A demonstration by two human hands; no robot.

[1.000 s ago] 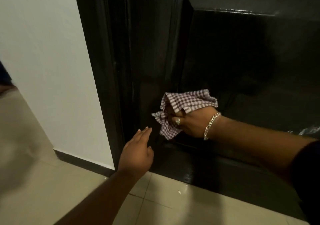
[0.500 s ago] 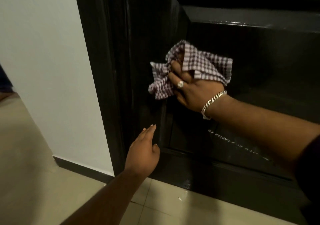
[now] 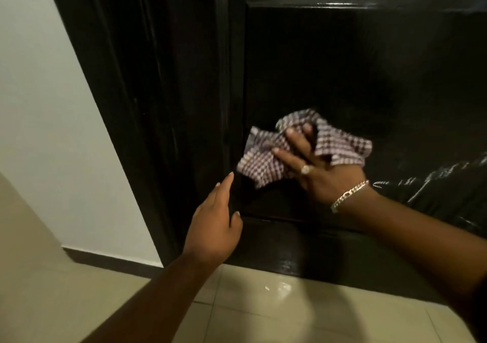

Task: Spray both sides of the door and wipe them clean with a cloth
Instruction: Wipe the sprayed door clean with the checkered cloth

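Note:
A glossy black door fills the upper right, with a recessed lower panel that shows wet streaks at the right. My right hand, wearing a ring and a bracelet, presses a crumpled purple-and-white checked cloth flat against the panel's lower left part. My left hand is open with fingers together and rests against the door's stile just left of and below the cloth. No spray bottle is in view.
The dark door frame stands left of the door, beside a white wall with a dark skirting. Beige floor tiles run below the door, with a small wet spot near its bottom edge.
My right hand has swept the cloth up the panel and then back down to its lower left part. My left hand has stayed at the stile.

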